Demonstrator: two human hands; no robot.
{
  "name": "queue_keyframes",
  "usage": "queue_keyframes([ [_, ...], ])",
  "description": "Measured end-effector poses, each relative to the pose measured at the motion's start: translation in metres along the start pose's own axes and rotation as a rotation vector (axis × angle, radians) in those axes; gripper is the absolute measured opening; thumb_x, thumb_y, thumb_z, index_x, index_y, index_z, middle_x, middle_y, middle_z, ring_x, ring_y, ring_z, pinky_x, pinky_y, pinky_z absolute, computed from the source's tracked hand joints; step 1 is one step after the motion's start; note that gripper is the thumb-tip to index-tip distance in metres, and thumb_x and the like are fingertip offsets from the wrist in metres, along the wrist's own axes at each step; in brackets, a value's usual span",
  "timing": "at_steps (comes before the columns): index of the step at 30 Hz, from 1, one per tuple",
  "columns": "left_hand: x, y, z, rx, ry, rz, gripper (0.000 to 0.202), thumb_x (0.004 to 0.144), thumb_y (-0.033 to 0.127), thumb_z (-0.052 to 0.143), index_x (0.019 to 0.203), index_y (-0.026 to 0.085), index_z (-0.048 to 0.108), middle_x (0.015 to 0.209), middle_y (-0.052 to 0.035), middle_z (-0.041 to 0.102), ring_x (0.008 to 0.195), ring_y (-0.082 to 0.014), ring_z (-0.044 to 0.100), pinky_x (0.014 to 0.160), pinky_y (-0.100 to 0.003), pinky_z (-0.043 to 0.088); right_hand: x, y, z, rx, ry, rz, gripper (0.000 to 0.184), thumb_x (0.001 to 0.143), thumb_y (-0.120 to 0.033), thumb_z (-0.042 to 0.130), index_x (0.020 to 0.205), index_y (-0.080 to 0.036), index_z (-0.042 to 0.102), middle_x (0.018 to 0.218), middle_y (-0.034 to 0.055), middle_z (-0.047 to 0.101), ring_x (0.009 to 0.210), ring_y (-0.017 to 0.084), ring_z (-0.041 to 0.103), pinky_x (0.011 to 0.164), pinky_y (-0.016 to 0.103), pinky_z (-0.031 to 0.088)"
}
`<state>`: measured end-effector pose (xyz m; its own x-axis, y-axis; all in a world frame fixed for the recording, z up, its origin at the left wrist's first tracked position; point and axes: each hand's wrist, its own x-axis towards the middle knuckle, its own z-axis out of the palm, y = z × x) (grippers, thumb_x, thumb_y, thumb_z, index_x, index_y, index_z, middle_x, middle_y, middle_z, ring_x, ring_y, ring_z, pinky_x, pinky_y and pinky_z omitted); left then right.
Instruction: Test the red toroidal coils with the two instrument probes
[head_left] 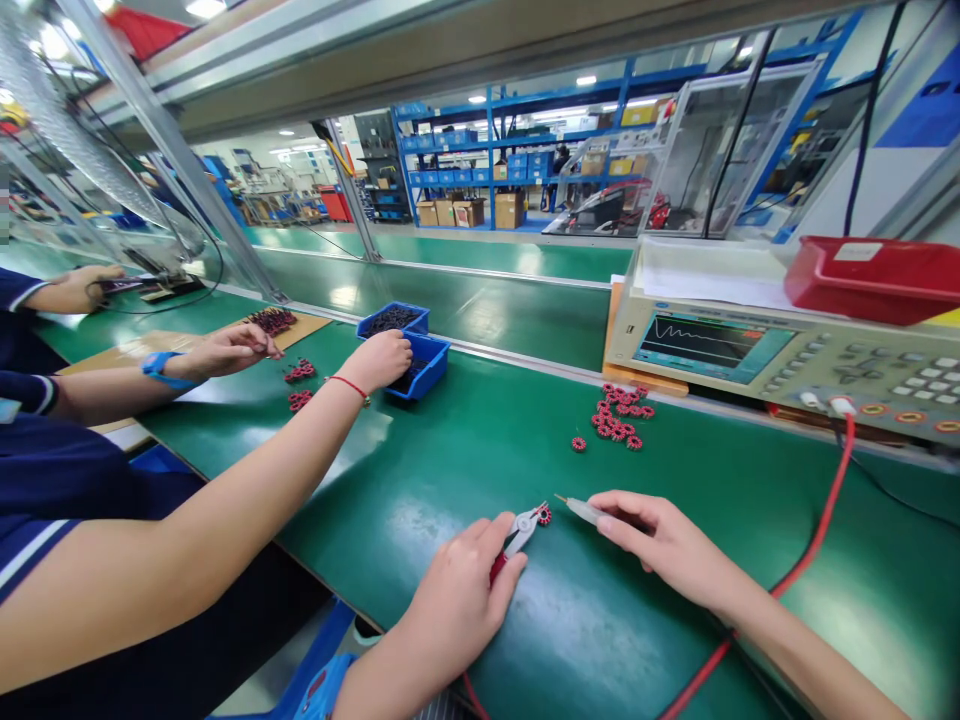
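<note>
Red toroid coil (544,516) sits clamped in the tip of a metal test clip (524,528), just beyond the left hand (457,600), whose thumb and fingers are closed on the clip's red handle. Directly right of the coil, apart from it, points the tip of a probe (581,510), pinched between the fingers of the right hand (664,545). Beyond both grips lies a pile of red coils (619,415). Further left, a co-worker's hand (382,360) reaches into a blue bin (433,367).
</note>
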<state>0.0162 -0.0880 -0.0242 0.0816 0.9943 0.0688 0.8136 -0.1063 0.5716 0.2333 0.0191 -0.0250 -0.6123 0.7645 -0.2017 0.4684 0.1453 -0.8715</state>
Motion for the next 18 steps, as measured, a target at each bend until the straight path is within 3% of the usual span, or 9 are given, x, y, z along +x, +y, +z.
queue_keyframes([
  [8,0.0006,0.001,0.0009,0.043,0.011,0.005,0.027,0.088,0.027,0.043,0.113,0.02,0.049,0.092,-0.0058,0.062,0.081,-0.0215,0.06,0.071,-0.036,0.05,-0.0004,-0.0045,-0.0021,-0.009,0.0,-0.057,0.03,0.085,-0.044,0.047,0.094,-0.022,0.064,0.077,0.0,0.06,0.062,0.011,0.049,0.055,0.022,0.041],
  [13,-0.0004,-0.0009,0.0027,0.043,0.028,0.023,0.029,0.087,0.027,0.044,0.115,0.019,0.048,0.094,-0.0061,0.061,0.082,-0.0217,0.06,0.072,-0.037,0.05,-0.002,-0.0074,-0.004,-0.113,0.039,-0.138,0.026,0.085,-0.04,0.047,0.097,-0.024,0.064,0.093,0.0007,0.064,0.083,0.017,0.056,0.073,0.027,0.042],
  [18,-0.0011,-0.0017,0.0041,0.052,0.034,0.028,0.031,0.088,0.027,0.043,0.117,0.019,0.047,0.093,-0.0069,0.061,0.082,-0.0221,0.06,0.072,-0.037,0.051,-0.0042,-0.0077,-0.0062,-0.177,0.024,-0.136,0.023,0.084,-0.038,0.049,0.097,-0.026,0.065,0.095,0.0006,0.064,0.085,0.018,0.057,0.076,0.028,0.042],
])
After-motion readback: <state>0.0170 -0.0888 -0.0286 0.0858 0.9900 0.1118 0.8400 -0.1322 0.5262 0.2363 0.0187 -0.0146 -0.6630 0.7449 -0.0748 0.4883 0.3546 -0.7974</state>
